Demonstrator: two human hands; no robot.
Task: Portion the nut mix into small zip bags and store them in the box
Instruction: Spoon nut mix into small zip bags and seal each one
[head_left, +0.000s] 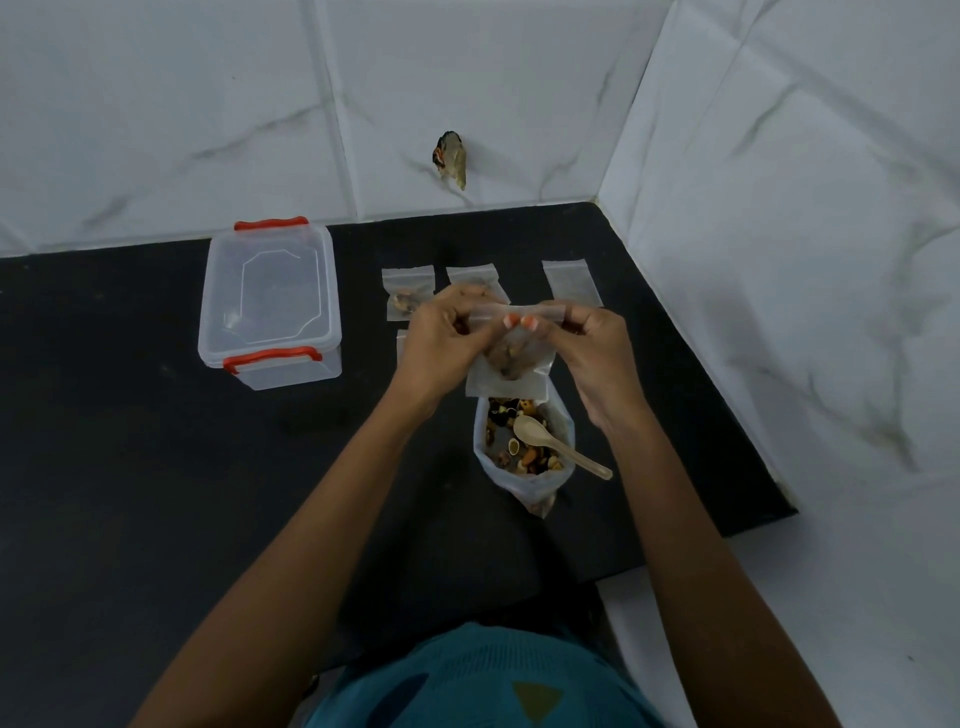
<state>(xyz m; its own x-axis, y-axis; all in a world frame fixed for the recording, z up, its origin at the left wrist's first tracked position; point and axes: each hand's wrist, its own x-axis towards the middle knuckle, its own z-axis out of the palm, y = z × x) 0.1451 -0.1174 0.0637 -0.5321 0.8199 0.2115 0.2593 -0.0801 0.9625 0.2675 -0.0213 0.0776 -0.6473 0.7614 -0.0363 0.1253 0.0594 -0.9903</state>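
A small zip bag (511, 371) with nuts inside hangs above the black counter. My left hand (447, 338) and my right hand (597, 348) each pinch its top strip, one at each end. Below it stands the big open bag of nut mix (524, 447) with a wooden spoon (556, 444) lying in it. A filled small bag (408, 293) lies behind my left hand, a second one (475, 278) is half hidden by my hands, and an empty one (571, 283) lies to the right. The clear box (270, 306) with red clips sits at the left, its lid on.
The black counter (130, 441) ends at white marbled walls behind and to the right. A scrap of dark debris (451, 158) sticks to the back wall. Part of another small bag (401, 343) peeks out under my left hand.
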